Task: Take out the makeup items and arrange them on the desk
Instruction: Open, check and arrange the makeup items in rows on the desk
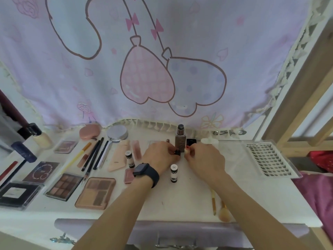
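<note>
Makeup tube [177, 152], small and dark, sits at the counter's [252, 195] back middle beside an upright foundation bottle [180, 141], pinched in the left hand's [160, 156] fingers; its long axis is hidden. The right hand's [205, 159] fingers pinch a pale piece [187, 151] just beside it.

A bedroom corner at home — white desk [252, 195] of makeup, pink cartoon curtain [180, 42], wooden frame [297, 105] alongside.

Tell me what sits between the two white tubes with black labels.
Head view: the left hand's wrist, wearing a dark watch, lies between left tube and right tube.
</note>
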{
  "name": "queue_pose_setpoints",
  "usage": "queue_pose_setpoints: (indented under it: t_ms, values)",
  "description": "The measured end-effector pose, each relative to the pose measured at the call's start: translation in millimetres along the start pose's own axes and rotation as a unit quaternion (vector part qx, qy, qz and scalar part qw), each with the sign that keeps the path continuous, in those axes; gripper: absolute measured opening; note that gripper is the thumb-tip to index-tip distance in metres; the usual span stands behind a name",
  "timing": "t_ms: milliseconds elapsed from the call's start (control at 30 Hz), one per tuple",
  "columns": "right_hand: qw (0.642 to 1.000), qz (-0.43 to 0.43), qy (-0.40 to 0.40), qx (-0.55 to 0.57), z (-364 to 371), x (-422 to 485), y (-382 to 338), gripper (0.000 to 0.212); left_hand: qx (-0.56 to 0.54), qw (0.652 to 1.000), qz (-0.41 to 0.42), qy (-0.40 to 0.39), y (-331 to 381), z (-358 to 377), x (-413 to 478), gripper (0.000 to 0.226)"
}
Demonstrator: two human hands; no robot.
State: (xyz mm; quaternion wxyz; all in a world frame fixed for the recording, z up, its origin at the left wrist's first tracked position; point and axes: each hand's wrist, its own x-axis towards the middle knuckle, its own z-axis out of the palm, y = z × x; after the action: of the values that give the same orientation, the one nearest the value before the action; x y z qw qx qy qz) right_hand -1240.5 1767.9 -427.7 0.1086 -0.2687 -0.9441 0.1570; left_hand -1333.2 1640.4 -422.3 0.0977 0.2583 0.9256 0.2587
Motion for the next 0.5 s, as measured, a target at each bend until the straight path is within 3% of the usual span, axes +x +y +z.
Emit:
queue_pose_setpoints:
  t_ms: [500]
  values:
    - [1.000,0.028,0.011,0.007,2.7,-3.0,1.6,0.034,0.000,1.000,0.020,-0.013,-5.2,1.6,-0.2,0.026]
